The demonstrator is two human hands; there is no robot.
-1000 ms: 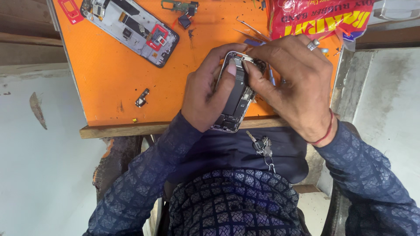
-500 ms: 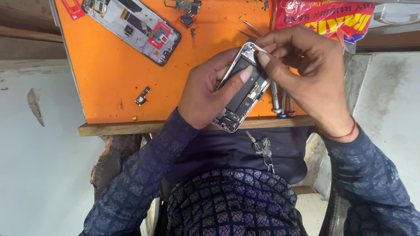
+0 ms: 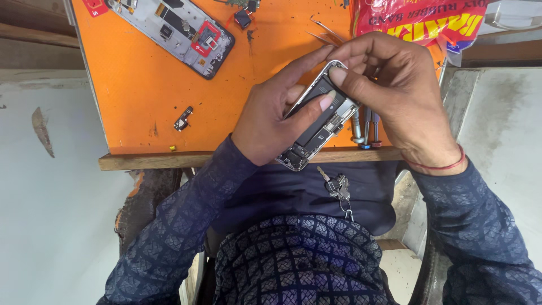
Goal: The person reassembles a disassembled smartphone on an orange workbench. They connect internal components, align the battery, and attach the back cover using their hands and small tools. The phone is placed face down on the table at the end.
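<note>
The opened phone [image 3: 319, 121] is held tilted over the orange table's [image 3: 141, 96] near edge, cradled by the left hand [image 3: 271, 121], its top corner pinched by right hand [image 3: 395, 96] fingertips. Parts could be bent if it is squeezed, or dropped past the edge.

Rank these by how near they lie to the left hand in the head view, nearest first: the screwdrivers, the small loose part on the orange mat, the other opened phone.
From the left hand:
1. Screwdrivers, just right of it, at the mat's near edge beside the held phone.
2. Small loose part, to the left on the orange mat.
3. Other opened phone, far upper left of the mat.
</note>
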